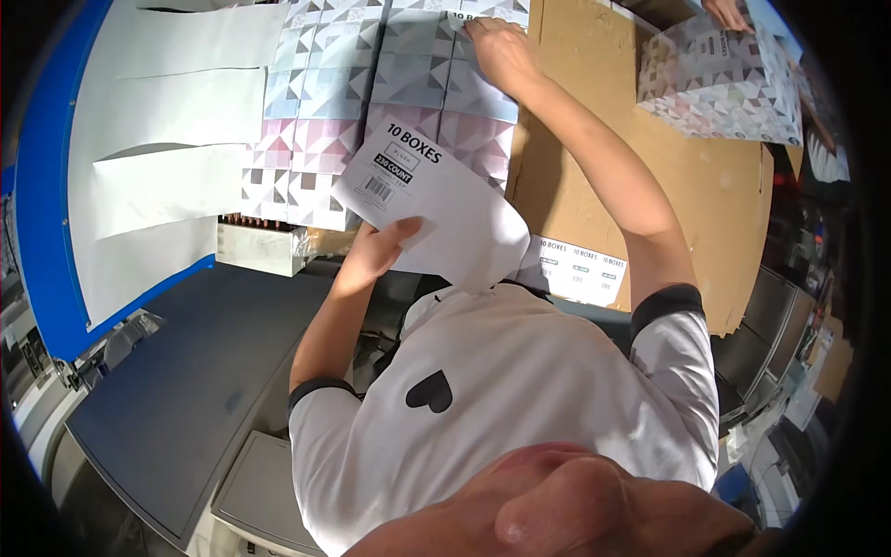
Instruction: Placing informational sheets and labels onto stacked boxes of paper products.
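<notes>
My left hand (378, 251) is closed on a white label sheet (445, 213), thumb on top, fingers hidden beneath. Black print and a barcode mark the sheet's far left corner, and its right side curls. The sheet lies partly over rows of patterned boxes (320, 93) in grey, blue and pink with triangle shapes. At the far end of these rows, my right hand (506, 58) reaches out with bent fingers on a white printed label (458, 19), which touches a box. Whether the label is stuck down I cannot tell.
Brown cardboard (575, 121) lies right of the boxes, with a printed label strip (571, 269) near its front edge. Far right, another person's hand (729, 13) touches a patterned bundle (715, 79). White paper flaps (176, 111) and a blue frame (46, 186) stand left, above a grey surface (195, 390).
</notes>
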Tool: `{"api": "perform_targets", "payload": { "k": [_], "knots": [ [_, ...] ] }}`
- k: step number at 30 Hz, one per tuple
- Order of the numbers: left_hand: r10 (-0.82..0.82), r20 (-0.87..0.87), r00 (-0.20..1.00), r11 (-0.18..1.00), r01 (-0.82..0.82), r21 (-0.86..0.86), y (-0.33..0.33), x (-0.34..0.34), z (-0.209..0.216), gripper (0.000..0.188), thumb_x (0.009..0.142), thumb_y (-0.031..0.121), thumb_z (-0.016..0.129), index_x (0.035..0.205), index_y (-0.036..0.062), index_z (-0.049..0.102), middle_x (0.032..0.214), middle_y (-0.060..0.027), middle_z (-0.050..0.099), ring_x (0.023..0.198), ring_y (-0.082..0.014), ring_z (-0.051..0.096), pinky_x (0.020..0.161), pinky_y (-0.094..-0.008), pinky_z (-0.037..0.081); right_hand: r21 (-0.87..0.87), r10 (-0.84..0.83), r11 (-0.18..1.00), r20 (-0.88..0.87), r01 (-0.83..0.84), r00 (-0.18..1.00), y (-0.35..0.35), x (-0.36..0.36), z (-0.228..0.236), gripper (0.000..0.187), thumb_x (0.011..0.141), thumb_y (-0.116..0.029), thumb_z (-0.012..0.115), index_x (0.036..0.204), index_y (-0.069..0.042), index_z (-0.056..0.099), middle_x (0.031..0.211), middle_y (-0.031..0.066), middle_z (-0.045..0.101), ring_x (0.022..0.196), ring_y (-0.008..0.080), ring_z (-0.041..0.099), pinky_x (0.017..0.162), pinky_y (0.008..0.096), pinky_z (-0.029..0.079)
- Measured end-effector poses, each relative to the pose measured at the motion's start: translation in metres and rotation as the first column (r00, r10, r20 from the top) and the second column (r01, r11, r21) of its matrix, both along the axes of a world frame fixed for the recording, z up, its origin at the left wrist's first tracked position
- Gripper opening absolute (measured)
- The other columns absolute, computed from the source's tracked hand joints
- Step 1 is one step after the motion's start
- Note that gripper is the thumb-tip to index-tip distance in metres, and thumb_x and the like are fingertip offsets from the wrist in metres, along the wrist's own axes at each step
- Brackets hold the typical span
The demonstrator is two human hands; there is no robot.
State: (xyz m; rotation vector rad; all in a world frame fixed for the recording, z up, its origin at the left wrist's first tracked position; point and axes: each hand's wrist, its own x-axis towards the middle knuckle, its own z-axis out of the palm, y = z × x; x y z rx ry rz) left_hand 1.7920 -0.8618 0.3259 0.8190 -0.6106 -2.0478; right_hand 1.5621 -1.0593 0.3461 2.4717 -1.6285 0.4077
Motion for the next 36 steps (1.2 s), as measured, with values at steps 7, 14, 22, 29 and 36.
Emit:
{"api": "perform_targets", "payload": {
  "k": [7, 14, 22, 29, 36],
  "knots": [
    [-0.072, -0.100, 0.992, 0.995, 0.064, -0.078, -0.021, 0.016, -0.013, 0.038, 0.072, 0.003, 0.054, 0.110, 0.0020, 0.047, 0.105, -0.0055, 0.051, 0.098, -0.0167, 0.049, 0.082, -0.0290, 0.039, 0.014, -0.010, 1.000, -0.072, 0.011, 0.997, -0.011, 0.019, -0.006, 0.029, 0.072, -0.001, 0.044, 0.098, -0.003, 0.056, 0.091, 0.0126, 0.058, 0.088, 0.0271, 0.055, 0.077, 0.0355, 0.042],
    [-0.046, -0.077, 0.996, 0.997, 0.050, 0.057, -0.029, 0.019, -0.021, 0.038, 0.071, 0.005, 0.058, 0.108, 0.0032, 0.049, 0.102, -0.0046, 0.052, 0.095, -0.0153, 0.050, 0.080, -0.0278, 0.041, -0.100, 0.048, 0.993, -0.082, -0.056, 0.995, -0.023, 0.019, -0.024, 0.016, 0.069, -0.004, 0.047, 0.082, -0.002, 0.057, 0.080, 0.0092, 0.057, 0.081, 0.0232, 0.055, 0.071, 0.0342, 0.042],
    [-0.029, 0.166, 0.986, 0.979, 0.062, -0.196, -0.031, 0.018, -0.031, 0.037, 0.070, 0.003, 0.059, 0.105, 0.0040, 0.049, 0.100, -0.0029, 0.052, 0.092, -0.0143, 0.050, 0.078, -0.0263, 0.041, -0.077, 0.024, 0.996, -0.150, -0.036, 0.988, -0.012, 0.019, -0.041, 0.034, 0.077, -0.014, 0.050, 0.109, -0.003, 0.052, 0.115, 0.0157, 0.048, 0.107, 0.0288, 0.046, 0.088, 0.0358, 0.037],
    [-0.042, -0.027, 0.999, 0.995, 0.044, 0.086, -0.041, 0.015, -0.020, 0.037, 0.070, 0.004, 0.059, 0.105, 0.0034, 0.049, 0.099, -0.0035, 0.052, 0.092, -0.0142, 0.050, 0.078, -0.0265, 0.040, 0.288, 0.415, 0.850, 0.149, -0.441, 0.897, 0.038, 0.047, -0.045, 0.048, 0.081, -0.027, 0.050, 0.124, -0.008, 0.039, 0.134, 0.0118, 0.027, 0.126, 0.0299, 0.019, 0.103, 0.0392, 0.016],
    [-0.068, -0.026, 0.997, 0.991, 0.064, -0.118, -0.038, 0.018, -0.004, 0.037, 0.073, 0.008, 0.056, 0.109, 0.0015, 0.048, 0.102, -0.0056, 0.052, 0.095, -0.0161, 0.050, 0.081, -0.0281, 0.040, 0.116, 0.118, 0.987, -0.090, -0.107, 0.989, -0.041, -0.005, -0.039, 0.054, 0.084, -0.039, 0.041, 0.126, -0.006, 0.034, 0.135, 0.0123, 0.025, 0.126, 0.0240, 0.021, 0.103, 0.0375, 0.018]
  ]
}}
